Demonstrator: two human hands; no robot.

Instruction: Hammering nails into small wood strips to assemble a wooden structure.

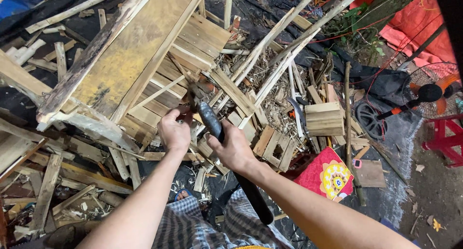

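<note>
The right hand (235, 150) is closed around the dark handle of a heavy blade (211, 119), whose metal part points far and left. The left hand (174, 131), just left of it, pinches a thin bamboo strip (179, 70) against the blade. Around both lie split bamboo slats (144, 115), with a red patterned cushion (328, 174) to the near right.
</note>
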